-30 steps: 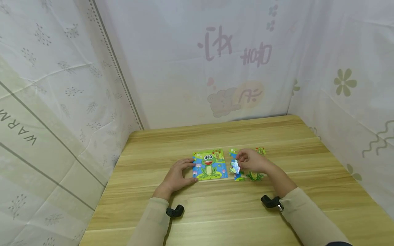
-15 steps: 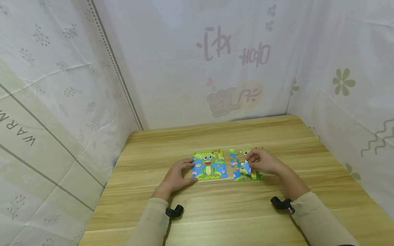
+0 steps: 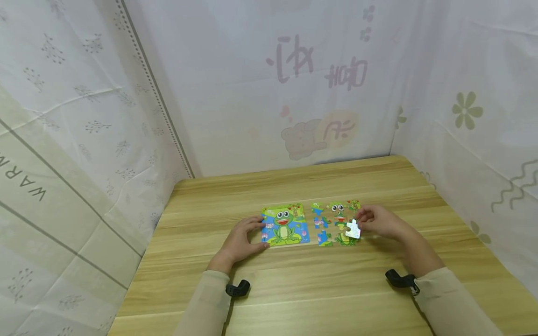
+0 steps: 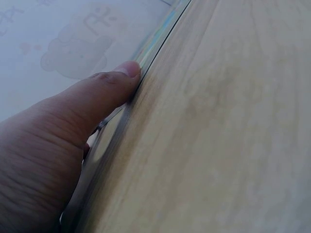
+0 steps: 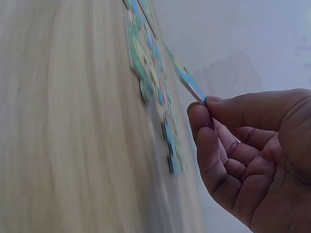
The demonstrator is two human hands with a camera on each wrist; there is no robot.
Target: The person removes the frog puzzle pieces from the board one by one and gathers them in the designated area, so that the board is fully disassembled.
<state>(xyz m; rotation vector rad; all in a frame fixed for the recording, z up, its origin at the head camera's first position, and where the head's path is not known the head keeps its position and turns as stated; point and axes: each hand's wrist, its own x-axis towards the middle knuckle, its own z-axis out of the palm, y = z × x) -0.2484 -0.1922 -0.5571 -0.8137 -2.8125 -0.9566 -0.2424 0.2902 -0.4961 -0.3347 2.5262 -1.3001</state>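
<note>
In the head view a square frog picture (image 3: 285,225) lies flat on the table. My left hand (image 3: 240,240) rests at its left side, fingers spread along that edge; in the left wrist view the thumb (image 4: 104,90) touches the picture's edge. To the right, my right hand (image 3: 384,221) pinches a jigsaw piece (image 3: 353,229) between thumb and fingertips. That piece is raised and tilted above the loose frog puzzle pieces (image 3: 337,208), whose right-hand part it covers. The right wrist view shows the pinched piece (image 5: 187,77) nearly edge-on, apart from the pieces on the table.
Several frog pieces, such as a blue one (image 3: 323,238), lie spaced apart in a rough square right of the picture. A wood-grain table (image 3: 294,289) carries everything. Patterned white cloth (image 3: 235,93) hangs behind it and at both sides.
My right hand has moved right with the pinched piece, from the left column of pieces to the right side, uncovering pieces at the left and middle. The left hand stays put.
</note>
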